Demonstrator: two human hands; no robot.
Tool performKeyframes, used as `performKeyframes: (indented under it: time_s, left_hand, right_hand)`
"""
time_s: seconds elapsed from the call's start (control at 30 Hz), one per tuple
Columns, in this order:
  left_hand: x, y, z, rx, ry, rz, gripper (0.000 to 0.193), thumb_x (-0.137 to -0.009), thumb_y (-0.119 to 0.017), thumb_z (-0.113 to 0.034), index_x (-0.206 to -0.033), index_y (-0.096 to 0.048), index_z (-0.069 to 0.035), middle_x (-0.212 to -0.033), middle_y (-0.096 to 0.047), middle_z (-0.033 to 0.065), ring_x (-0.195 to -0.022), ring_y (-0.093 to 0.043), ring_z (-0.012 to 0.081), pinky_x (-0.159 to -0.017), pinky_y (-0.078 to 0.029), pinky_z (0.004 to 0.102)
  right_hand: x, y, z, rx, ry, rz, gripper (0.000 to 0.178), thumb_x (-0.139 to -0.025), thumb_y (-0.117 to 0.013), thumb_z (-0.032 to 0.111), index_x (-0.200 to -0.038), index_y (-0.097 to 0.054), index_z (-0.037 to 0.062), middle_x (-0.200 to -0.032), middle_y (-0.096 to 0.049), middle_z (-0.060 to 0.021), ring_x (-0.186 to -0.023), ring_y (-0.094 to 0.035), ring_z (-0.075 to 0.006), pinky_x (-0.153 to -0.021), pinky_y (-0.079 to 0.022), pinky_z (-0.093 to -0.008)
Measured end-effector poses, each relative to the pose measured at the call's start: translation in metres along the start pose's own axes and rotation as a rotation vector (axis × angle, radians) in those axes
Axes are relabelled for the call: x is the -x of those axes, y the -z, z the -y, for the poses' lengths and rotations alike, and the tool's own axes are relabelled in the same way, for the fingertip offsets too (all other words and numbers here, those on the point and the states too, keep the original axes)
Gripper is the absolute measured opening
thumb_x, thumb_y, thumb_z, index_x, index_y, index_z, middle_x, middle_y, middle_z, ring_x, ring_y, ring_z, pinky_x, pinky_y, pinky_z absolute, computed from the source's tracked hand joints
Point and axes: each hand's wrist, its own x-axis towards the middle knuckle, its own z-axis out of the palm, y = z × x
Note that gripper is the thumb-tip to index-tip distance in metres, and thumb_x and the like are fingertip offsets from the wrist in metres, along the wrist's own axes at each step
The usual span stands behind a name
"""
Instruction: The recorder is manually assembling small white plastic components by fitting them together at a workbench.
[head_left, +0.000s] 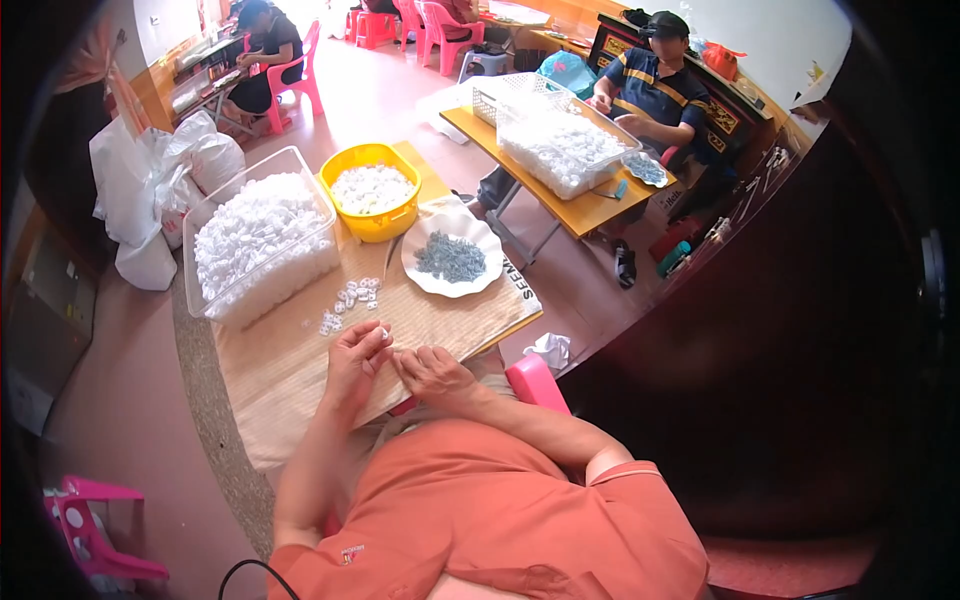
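Note:
My left hand (355, 362) is closed in a pinch over the near edge of the cloth-covered table (275, 385). A small white plastic piece (385, 334) shows between its fingertips. Just to the right, my right hand (438, 378) has its fingers curled and pressed together; whatever they may hold is too small to make out. Beyond my hands lies a loose group of small white plastic pieces with holes (350, 299). A scalloped white plate (489, 282) holds a heap of small grey metal parts (449, 257), probably screws or nails.
A clear bin (270, 287) heaped with white pieces and a yellow basket (375, 227) of white parts stand at the table's far side. White sacks (150, 205) lean beyond. A co-worker (655, 90) sits at another table (575, 205). A pink stool (95, 525) stands lower left.

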Motion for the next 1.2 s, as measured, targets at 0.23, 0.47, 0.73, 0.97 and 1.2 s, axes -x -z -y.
performKeyframes:
  time_s: [0.23,0.47,0.73,0.97,1.2]
  left_hand:
    - [0.0,-0.003,-0.005,0.014,0.007,0.001,0.021,-0.088,-0.064,-0.004,-0.108,-0.059,-0.001,-0.101,-0.066,0.0111,-0.083,-0.065,0.0159,-0.07,-0.057,0.0263]
    - [-0.001,-0.005,-0.005,0.015,0.018,0.008,0.02,-0.088,-0.064,-0.004,-0.108,-0.059,0.0,-0.1,-0.066,0.0119,-0.083,-0.065,0.0161,-0.071,-0.057,0.0266]
    - [-0.003,-0.005,-0.004,0.017,0.001,0.017,0.02,-0.087,-0.064,-0.003,-0.106,-0.059,0.0,-0.1,-0.066,0.0126,-0.08,-0.066,0.0157,-0.071,-0.058,0.026]
    - [-0.001,-0.004,-0.01,0.012,0.005,0.056,0.019,-0.086,-0.066,-0.004,-0.104,-0.061,0.0,-0.097,-0.067,0.0133,-0.079,-0.066,0.016,-0.071,-0.058,0.0263]
    - [-0.001,-0.004,-0.013,-0.057,0.0,0.008,0.019,-0.085,-0.067,-0.004,-0.103,-0.061,0.002,-0.093,-0.067,0.0127,-0.077,-0.065,0.0159,-0.069,-0.057,0.0268]
  right_hand:
    - [-0.001,0.002,-0.003,-0.013,0.004,0.017,0.035,-0.076,-0.056,0.017,-0.108,-0.064,0.0043,-0.085,-0.055,-0.0015,-0.073,-0.053,-0.0143,-0.06,-0.04,-0.0262]
    - [-0.003,0.005,-0.005,-0.045,-0.003,0.01,0.035,-0.076,-0.056,0.017,-0.108,-0.064,0.0043,-0.083,-0.054,-0.0013,-0.072,-0.052,-0.0143,-0.06,-0.039,-0.0267]
    - [-0.003,0.005,-0.01,-0.088,-0.001,-0.011,0.026,-0.077,-0.056,0.02,-0.097,-0.065,0.0064,-0.075,-0.05,-0.0013,-0.07,-0.051,-0.0151,-0.059,-0.038,-0.0282]
    - [-0.003,0.013,-0.016,-0.17,-0.007,0.074,0.034,-0.076,-0.056,0.02,-0.106,-0.063,0.0055,-0.081,-0.052,-0.0023,-0.071,-0.051,-0.0166,-0.061,-0.038,-0.0301]
    - [-0.004,0.021,-0.025,-0.345,0.048,0.074,0.035,-0.074,-0.06,0.031,-0.098,-0.062,0.0057,-0.082,-0.053,-0.0041,-0.076,-0.052,-0.0189,-0.065,-0.041,-0.0322]
